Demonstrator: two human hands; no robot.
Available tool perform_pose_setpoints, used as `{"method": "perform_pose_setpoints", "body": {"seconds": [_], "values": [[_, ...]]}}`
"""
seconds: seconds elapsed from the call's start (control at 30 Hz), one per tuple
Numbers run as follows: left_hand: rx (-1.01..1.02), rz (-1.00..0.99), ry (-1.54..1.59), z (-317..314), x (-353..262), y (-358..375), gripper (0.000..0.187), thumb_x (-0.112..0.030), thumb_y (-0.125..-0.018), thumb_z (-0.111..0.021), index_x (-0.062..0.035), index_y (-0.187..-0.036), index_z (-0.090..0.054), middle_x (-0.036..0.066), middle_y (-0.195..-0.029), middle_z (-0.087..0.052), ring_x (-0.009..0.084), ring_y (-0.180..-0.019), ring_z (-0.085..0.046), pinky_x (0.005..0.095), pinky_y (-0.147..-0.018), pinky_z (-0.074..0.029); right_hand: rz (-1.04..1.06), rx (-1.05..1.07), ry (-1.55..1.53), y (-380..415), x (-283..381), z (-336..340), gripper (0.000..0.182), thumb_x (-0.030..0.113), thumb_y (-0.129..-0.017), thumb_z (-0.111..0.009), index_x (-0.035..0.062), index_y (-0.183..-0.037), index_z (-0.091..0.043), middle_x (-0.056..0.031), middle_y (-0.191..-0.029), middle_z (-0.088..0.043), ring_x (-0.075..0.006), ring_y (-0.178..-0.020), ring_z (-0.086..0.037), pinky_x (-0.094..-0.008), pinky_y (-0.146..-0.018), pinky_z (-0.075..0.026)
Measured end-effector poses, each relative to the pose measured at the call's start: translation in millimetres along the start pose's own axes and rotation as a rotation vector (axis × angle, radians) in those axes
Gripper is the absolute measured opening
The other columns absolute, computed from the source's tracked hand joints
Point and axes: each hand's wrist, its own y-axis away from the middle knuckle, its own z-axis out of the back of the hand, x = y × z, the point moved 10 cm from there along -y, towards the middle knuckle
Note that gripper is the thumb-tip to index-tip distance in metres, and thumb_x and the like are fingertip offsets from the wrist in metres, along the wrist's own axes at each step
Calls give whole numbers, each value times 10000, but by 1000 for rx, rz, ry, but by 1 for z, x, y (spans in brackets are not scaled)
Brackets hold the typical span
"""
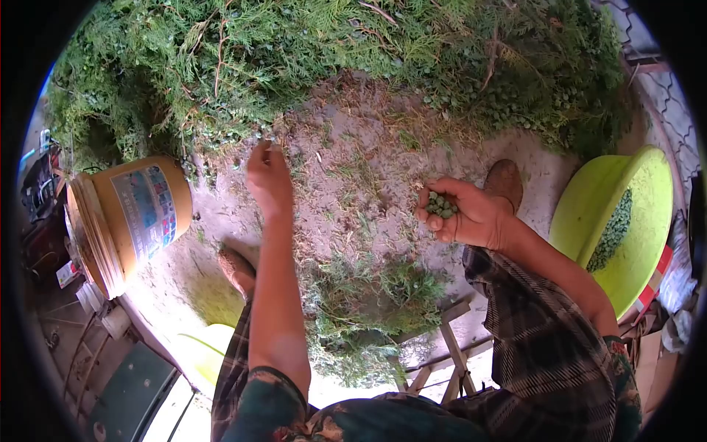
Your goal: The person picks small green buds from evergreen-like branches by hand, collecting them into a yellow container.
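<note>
My right hand (471,214) is cupped, palm up, with its fingers curled around a small heap of green conifer cones (440,205). My left hand (268,177) reaches forward to the lower edge of a big pile of scaly-leaved evergreen branches (294,66). Its fingers are closed in a pinch near the twig tips; what they hold, if anything, is too small to make out. To the right of my right arm, a lime-green basin (655,199) stands with many similar green cones (613,232) inside.
A tan bucket (177,193) with a printed label is at the left. Loose clippings lie over the concrete floor (353,140). More cut branches (368,302) lie between my feet, beside a wooden frame (455,346). Another lime-green container (202,346) shows at the lower left.
</note>
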Motion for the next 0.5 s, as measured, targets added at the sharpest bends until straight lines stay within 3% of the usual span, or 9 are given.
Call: {"method": "perform_pose_setpoints", "body": {"seconds": [0.07, 0.13, 0.23, 0.4, 0.5], "values": [[-1, 65, -149, -1, 27, -32, 262, -172, -813, -652, -44, -1040, -625, 177, -898, -636, 241, -688, -632, 357, -598, -516, 10, -22, 15, 0, 2, -1, 307, 265, -937, -430, -11, -886, -553, -123, -803, -601, -158, -616, -577, -324, -499, -482], [73, -82, -359, -16, 22, -48, 401, -234, -746, -709, -110, -1110, -594, 209, -959, -600, 288, -812, -610, 413, -702, -496, 17, -51, 28, 1, 2, 2, 315, 268, -937, -431, -16, -876, -553, -127, -789, -600, -154, -599, -575, -323, -493, -484], [156, -154, -332, -32, 27, -64, 480, -260, -709, -730, -162, -1149, -562, 211, -991, -571, 320, -916, -576, 436, -791, -465, 47, -86, 30, 2, 6, 7, 313, 265, -935, -438, -17, -868, -556, -132, -797, -605, -159, -598, -583, -325, -492, -490], [164, -238, -357, -35, 27, -76, 352, -251, -698, -734, -99, -996, -629, 187, -921, -608, 319, -873, -599, 408, -752, -483, 64, -95, 71, 2, 7, 13, 292, 260, -929, -462, -6, -870, -564, -129, -802, -616, -162, -602, -600, -335, -496, -500], [226, -203, -131, -33, 29, -80, 283, -236, -694, -723, -85, -923, -652, 174, -912, -642, 305, -854, -626, 382, -730, -498, 57, -79, 83, 1, 6, 17, 295, 271, -939, -452, 11, -882, -579, -134, -846, -603, -174, -624, -594, -327, -511, -499]]}}
